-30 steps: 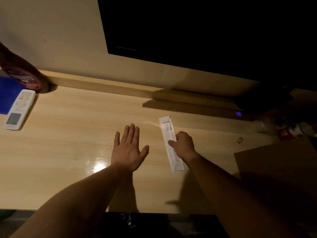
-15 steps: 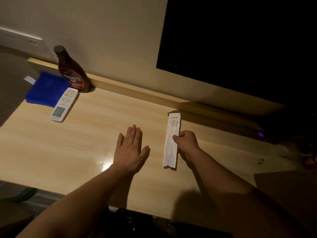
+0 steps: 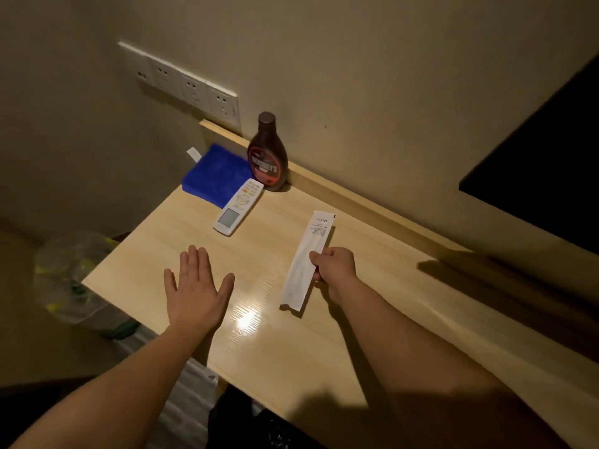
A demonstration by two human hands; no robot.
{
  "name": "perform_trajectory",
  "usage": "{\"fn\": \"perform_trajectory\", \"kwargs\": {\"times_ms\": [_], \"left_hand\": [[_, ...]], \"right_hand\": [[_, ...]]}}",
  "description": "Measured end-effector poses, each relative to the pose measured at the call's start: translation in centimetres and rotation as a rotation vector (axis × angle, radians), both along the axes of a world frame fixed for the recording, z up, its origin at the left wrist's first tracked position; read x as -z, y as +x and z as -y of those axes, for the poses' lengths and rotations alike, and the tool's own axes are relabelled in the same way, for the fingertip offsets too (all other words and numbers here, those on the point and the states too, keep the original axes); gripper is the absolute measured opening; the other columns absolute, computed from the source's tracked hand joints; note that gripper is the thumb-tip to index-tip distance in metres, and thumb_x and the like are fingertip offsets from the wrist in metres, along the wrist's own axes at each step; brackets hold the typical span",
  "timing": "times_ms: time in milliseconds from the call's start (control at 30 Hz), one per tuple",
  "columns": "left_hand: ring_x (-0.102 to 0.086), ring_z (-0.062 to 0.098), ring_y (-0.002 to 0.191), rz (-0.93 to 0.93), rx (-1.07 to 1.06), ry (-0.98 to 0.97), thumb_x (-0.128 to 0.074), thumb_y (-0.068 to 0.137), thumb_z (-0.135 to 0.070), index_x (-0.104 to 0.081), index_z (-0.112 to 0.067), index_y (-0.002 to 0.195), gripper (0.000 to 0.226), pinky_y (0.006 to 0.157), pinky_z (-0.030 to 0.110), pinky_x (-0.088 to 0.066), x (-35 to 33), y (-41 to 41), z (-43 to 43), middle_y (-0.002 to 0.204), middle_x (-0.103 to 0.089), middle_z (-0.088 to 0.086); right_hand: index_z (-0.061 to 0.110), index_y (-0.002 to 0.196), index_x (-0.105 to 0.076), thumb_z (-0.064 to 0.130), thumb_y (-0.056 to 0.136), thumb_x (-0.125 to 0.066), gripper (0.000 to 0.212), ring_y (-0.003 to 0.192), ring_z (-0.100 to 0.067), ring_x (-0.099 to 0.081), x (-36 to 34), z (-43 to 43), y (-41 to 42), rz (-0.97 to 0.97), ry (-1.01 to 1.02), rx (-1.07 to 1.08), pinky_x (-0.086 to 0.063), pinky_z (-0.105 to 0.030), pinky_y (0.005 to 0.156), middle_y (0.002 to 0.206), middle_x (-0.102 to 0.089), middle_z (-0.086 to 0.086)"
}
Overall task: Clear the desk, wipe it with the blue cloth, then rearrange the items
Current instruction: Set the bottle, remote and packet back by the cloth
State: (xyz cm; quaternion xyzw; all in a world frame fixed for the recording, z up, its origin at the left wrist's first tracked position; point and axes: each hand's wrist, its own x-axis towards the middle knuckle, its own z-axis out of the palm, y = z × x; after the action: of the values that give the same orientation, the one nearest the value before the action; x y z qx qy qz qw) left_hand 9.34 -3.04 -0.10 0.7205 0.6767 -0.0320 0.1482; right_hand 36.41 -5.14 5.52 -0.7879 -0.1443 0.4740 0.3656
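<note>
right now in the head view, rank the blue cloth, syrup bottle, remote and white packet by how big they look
1. blue cloth, the broadest patch, though partly hidden
2. white packet, longest but narrow, and nearer the camera
3. syrup bottle
The top three look close in area, so their order is unsure.
4. remote, clearly smallest

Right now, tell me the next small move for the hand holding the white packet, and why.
Probably carry the white packet left and lay it beside the remote. The right hand pinches it, and the remote, syrup bottle and blue cloth sit grouped at the far corner of the desk.
</note>
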Motion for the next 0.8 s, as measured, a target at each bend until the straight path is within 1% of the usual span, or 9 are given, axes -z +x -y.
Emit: {"fn": "perform_trajectory", "kwargs": {"times_ms": [100, 200, 300, 367, 433, 500, 567, 667, 800], "left_hand": [[0.02, 0.019, 0.16, -0.015, -0.021, -0.014, 0.002, 0.097, -0.078, 0.014, -0.018, 0.166, 0.092, 0.129, 0.053, 0.008, 1.0, -0.6, -0.1, 0.174, 0.019, 0.002], [0.02, 0.02, 0.161, -0.008, -0.022, -0.006, -0.001, 0.1, -0.071, 0.014, -0.018, 0.166, 0.086, 0.129, 0.053, 0.008, 1.1, -0.5, -0.2, 0.175, 0.018, 0.002], [0.019, 0.021, 0.161, -0.012, -0.005, 0.009, -0.003, 0.102, -0.066, 0.013, -0.017, 0.167, 0.082, 0.13, 0.055, 0.006, 1.5, -0.7, -0.2, 0.176, 0.017, 0.004], [0.018, 0.022, 0.161, -0.006, -0.001, 0.006, -0.004, 0.102, -0.066, 0.011, -0.017, 0.167, 0.082, 0.13, 0.055, 0.005, 1.7, -0.8, -0.3, 0.176, 0.015, 0.004], [0.019, 0.022, 0.161, -0.005, 0.0, 0.003, -0.004, 0.103, -0.065, 0.011, -0.018, 0.167, 0.081, 0.13, 0.056, 0.006, 1.9, -0.7, -0.3, 0.176, 0.016, 0.004], [0.019, 0.022, 0.161, -0.003, 0.003, -0.001, -0.003, 0.103, -0.064, 0.011, -0.018, 0.167, 0.081, 0.13, 0.056, 0.005, 1.9, -0.7, -0.4, 0.175, 0.017, 0.003], [0.02, 0.022, 0.161, -0.007, 0.006, -0.003, -0.001, 0.102, -0.065, 0.012, -0.018, 0.167, 0.081, 0.13, 0.056, 0.005, 1.9, -0.8, -0.5, 0.175, 0.019, 0.003], [0.02, 0.023, 0.161, -0.013, 0.009, -0.01, 0.004, 0.098, -0.069, 0.015, -0.019, 0.166, 0.085, 0.13, 0.057, 0.004, 1.9, -0.8, -0.5, 0.174, 0.02, 0.004], [0.024, 0.024, 0.159, -0.019, 0.013, -0.019, 0.0, 0.096, -0.077, 0.018, -0.02, 0.164, 0.091, 0.129, 0.057, 0.007, 1.6, -0.8, -0.5, 0.172, 0.025, 0.003]], "right_hand": [[0.011, 0.08, -0.058, 0.011, 0.093, -0.071, 0.019, 0.064, -0.024, -0.063, 0.7, -3.1, -2.5, -0.03, 0.004, 0.001, -0.056, -0.033, 0.061, 0.1, -0.074, -0.02], [0.009, 0.073, -0.057, 0.009, 0.09, -0.072, 0.023, 0.06, -0.025, -0.059, 1.6, -5.7, -4.5, -0.023, 0.003, -0.011, -0.055, -0.034, 0.064, 0.098, -0.074, -0.025], [0.006, 0.076, -0.063, 0.011, 0.09, -0.074, 0.018, 0.068, -0.026, -0.072, 1.9, -7.8, -6.2, -0.054, -0.023, -0.01, -0.063, -0.037, 0.074, 0.081, -0.072, -0.013], [0.006, 0.08, -0.065, 0.013, 0.089, -0.075, 0.016, 0.067, -0.023, -0.071, 1.9, -9.0, -7.0, -0.07, -0.037, 0.011, -0.064, -0.038, 0.077, 0.075, -0.068, -0.008], [0.009, 0.076, -0.06, 0.013, 0.091, -0.073, 0.02, 0.059, -0.019, -0.063, 2.1, -9.9, -7.6, -0.077, -0.029, -0.01, -0.061, -0.03, 0.064, 0.071, -0.064, -0.007], [0.011, 0.077, -0.055, 0.012, 0.093, -0.069, 0.021, 0.054, -0.016, -0.056, 2.3, -10.5, -8.1, -0.093, -0.006, -0.049, -0.049, -0.025, 0.047, 0.07, -0.058, -0.006], [0.012, 0.078, -0.054, 0.012, 0.093, -0.068, 0.021, 0.053, -0.016, -0.054, 2.4, -11.0, -8.3, -0.089, -0.003, -0.054, -0.044, -0.024, 0.043, 0.07, -0.056, -0.006], [0.013, 0.075, -0.055, 0.012, 0.092, -0.068, 0.022, 0.054, -0.018, -0.054, 2.6, -11.6, -8.6, -0.061, -0.001, -0.065, -0.047, -0.028, 0.05, 0.068, -0.056, -0.006], [0.014, 0.073, -0.056, 0.015, 0.091, -0.071, 0.023, 0.058, -0.019, -0.059, 3.2, -12.4, -9.0, -0.037, -0.014, -0.079, -0.052, -0.031, 0.057, 0.07, -0.059, -0.005]]}}
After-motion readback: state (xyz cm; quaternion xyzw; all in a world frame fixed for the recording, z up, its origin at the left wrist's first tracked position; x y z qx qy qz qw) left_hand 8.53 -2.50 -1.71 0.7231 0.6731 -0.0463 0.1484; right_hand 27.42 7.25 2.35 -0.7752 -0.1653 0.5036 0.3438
